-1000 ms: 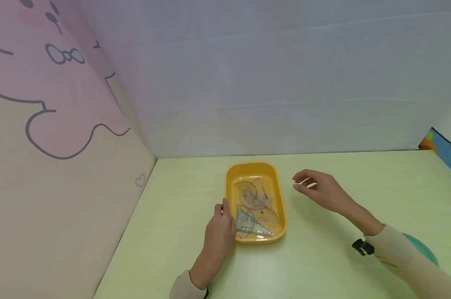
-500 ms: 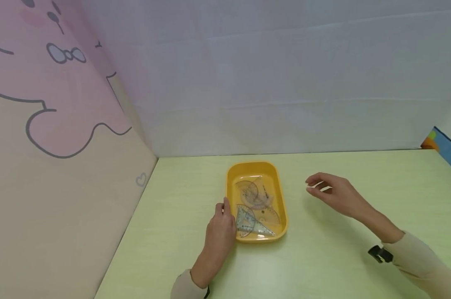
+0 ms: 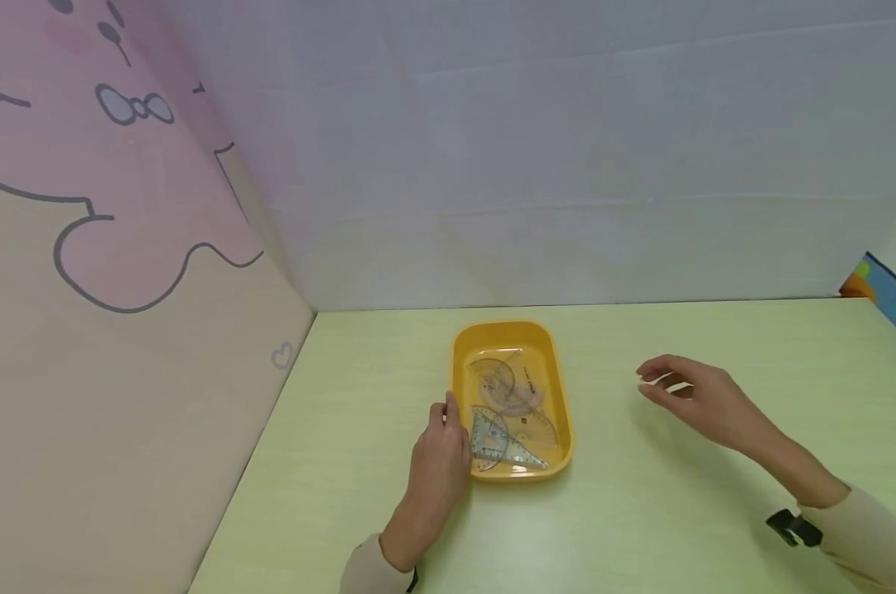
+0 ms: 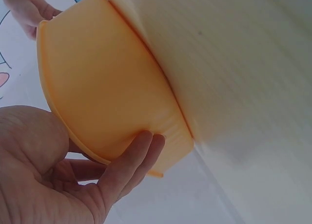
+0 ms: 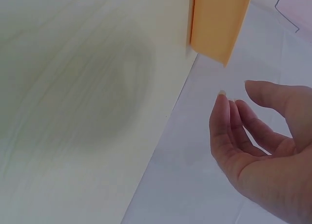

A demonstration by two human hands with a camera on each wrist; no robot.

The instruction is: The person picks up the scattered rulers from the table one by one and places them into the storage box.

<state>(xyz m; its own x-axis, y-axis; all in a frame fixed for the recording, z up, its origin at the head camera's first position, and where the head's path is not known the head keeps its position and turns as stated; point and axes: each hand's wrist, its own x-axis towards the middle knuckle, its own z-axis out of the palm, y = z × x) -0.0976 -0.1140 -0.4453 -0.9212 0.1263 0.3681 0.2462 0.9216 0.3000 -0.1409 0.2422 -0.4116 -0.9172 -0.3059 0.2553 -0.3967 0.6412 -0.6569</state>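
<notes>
A yellow rectangular tray (image 3: 502, 337) sits on the table, holding several clear plastic protractors (image 3: 533, 429) and a set square (image 3: 518, 455) with a bluish tint. My left hand (image 3: 439, 470) grips its left wall near the front. In the left wrist view, two fingers (image 4: 129, 168) press flat against the outer wall while the others reach over the rim. To the right of the tray, my right hand (image 3: 704, 404) hovers above the table. Its fingers curve loosely, thumb apart from them, and nothing is between them in the right wrist view.
The pale green table (image 3: 374, 371) meets a white curtain-like backdrop (image 3: 537, 206) at its far edge. A pink cartoon panel (image 3: 136, 272) stands along the left side. A black strap (image 3: 793, 528) shows at my right sleeve.
My right hand has drawn away from the tray, to the right and a little nearer. The left hand keeps its grip. A green round item by the right sleeve has left the view.
</notes>
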